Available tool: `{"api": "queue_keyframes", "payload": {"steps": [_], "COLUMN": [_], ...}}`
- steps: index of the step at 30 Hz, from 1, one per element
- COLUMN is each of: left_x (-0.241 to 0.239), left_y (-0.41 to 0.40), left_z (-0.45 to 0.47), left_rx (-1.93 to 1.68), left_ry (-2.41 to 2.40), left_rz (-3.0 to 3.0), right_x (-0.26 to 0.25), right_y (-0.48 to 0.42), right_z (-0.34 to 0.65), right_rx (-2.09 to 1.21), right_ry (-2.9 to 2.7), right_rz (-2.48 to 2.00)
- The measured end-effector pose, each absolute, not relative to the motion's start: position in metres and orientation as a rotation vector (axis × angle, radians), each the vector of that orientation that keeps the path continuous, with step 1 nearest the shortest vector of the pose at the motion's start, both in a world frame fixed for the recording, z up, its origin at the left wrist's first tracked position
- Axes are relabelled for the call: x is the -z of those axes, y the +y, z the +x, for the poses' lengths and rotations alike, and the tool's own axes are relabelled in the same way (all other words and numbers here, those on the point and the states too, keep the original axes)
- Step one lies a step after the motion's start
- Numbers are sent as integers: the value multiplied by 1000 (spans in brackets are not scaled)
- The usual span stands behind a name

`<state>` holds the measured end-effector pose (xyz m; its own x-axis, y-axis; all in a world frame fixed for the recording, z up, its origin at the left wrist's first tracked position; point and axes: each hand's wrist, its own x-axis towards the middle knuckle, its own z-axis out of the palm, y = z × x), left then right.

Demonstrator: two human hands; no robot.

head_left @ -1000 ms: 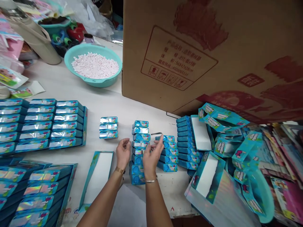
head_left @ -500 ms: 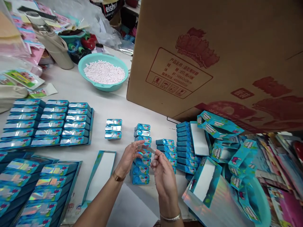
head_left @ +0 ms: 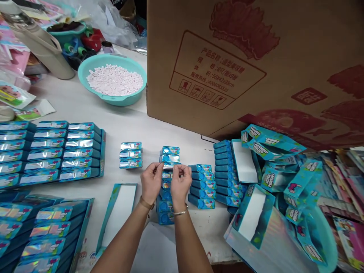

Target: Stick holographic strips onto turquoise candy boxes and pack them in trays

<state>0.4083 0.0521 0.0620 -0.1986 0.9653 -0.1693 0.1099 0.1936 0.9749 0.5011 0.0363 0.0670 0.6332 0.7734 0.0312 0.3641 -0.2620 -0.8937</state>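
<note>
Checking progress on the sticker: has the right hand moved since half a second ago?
Yes. The right hand has gone forward onto the middle row of blue boxes, meeting the left hand there.

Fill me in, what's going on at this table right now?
A person's left hand and right hand pinch the two ends of a shiny strip over a column of small blue tins on the white table. More tins lie to the right, three sealed ones to the left. A teal bowl of pale pellets sits behind, beside a big cardboard box.

cardboard box point(head_left: 256, 64) cropped, hands point(head_left: 166, 184) cover boxes
</note>
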Motion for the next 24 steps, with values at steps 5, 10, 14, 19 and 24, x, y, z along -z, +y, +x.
{"api": "queue_keyframes", "payload": {"steps": [5,10,14,19,24], "left_x": [-46,-24,-10,10,22], "left_y": [58,57,57,64,69], "left_z": [410,414,421,423,420], "left_rx": [-1150,-1154,-1154,-1102,-1069], "left_ry": [1577,1576,1482,1377,1396], "left_rz": [1108,989,786,604,606], "right_x": [-59,-56,-54,-47,-39], "right_y": [39,41,43,43,50], "right_z": [504,503,505,511,522], "right_rx": [-433,-362,-361,-420,-407], "right_ry": [-1015,-1137,-1189,-1042,-1118], "right_rz": [-1986,-2097,-2080,-2016,-2091]}}
